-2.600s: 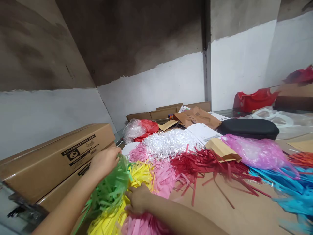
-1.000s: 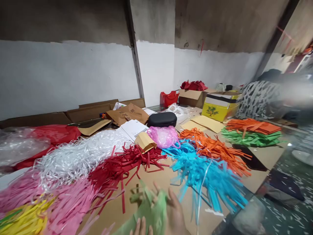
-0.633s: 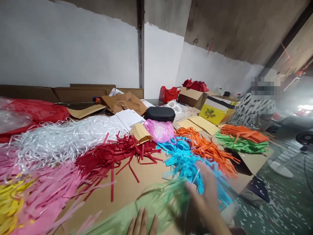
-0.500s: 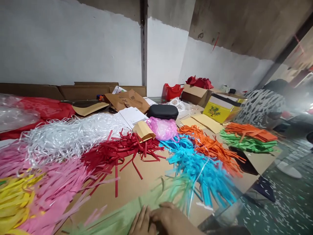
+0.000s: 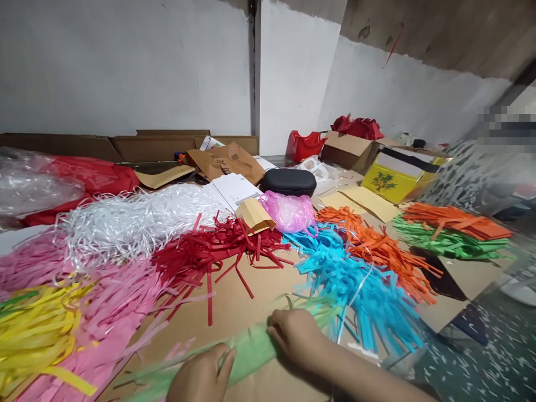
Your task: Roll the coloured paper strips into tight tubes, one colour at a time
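Note:
A light green fringed tissue sheet [image 5: 248, 353] lies slantwise on the brown cardboard at the near edge, its cut strips spreading at both ends. My left hand [image 5: 203, 373] is closed on its left part, thumb on top. Further right, my right hand [image 5: 293, 335] has its fingers curled round the upper edge of the same sheet. Blue fringed strips [image 5: 360, 285] lie just beyond the right end of the green sheet, with a white string across them. Dark red strips [image 5: 209, 251] lie behind the sheet.
Pink strips [image 5: 121, 312] and yellow strips [image 5: 42, 329] spread at left, below white stringy material [image 5: 138, 218]. Orange strips [image 5: 377, 240] lie at right. Behind stand a black case [image 5: 288, 182], a pink plastic bag [image 5: 288, 212] and a yellow box [image 5: 389, 178]. A person is at far right.
My hands, close together at the bottom edge before, have moved apart and up; the green sheet now shows stretched between them. The view has shifted slightly.

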A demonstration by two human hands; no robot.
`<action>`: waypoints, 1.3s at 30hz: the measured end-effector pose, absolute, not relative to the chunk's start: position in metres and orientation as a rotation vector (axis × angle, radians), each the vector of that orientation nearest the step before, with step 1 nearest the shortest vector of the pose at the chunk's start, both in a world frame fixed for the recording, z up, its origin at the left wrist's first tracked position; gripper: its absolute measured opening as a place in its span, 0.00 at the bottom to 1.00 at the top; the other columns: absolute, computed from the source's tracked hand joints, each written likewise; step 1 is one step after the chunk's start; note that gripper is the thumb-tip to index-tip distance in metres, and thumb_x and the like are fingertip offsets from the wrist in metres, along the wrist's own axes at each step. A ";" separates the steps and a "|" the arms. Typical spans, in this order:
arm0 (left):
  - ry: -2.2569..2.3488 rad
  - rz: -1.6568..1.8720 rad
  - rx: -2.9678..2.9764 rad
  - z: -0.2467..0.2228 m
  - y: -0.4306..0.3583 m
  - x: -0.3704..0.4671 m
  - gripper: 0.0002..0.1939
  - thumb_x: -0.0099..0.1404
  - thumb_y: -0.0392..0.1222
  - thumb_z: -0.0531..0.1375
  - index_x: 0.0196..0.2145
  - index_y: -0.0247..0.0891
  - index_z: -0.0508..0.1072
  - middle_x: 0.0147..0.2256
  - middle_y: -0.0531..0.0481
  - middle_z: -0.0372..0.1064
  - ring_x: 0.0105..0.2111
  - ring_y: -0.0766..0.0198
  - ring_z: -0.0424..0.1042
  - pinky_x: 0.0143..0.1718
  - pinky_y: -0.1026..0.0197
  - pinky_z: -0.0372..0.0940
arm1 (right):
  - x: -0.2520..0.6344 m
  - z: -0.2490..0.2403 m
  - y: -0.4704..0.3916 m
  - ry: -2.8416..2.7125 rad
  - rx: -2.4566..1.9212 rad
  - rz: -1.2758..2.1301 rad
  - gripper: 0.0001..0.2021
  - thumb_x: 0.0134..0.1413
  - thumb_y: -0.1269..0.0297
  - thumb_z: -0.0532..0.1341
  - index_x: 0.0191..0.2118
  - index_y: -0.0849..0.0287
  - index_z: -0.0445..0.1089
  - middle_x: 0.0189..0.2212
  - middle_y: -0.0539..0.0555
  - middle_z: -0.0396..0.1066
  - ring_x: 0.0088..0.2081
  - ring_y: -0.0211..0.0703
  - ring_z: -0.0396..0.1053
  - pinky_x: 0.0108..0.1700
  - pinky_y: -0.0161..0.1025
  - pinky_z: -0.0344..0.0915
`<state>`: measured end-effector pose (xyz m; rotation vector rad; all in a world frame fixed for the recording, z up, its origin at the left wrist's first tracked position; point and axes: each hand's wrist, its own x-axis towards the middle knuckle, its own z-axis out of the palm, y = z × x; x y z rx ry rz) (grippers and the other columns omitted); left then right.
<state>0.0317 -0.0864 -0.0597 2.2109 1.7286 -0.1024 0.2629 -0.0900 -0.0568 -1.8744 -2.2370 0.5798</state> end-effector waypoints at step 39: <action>1.562 0.431 2.851 -0.073 -0.098 0.049 0.06 0.58 0.37 0.65 0.34 0.42 0.80 0.33 0.51 0.77 0.40 0.53 0.72 0.59 0.43 0.51 | 0.279 -0.044 -0.091 -2.447 -1.211 0.155 0.11 0.66 0.65 0.61 0.53 0.55 0.71 0.52 0.56 0.75 0.57 0.52 0.64 0.65 0.56 0.45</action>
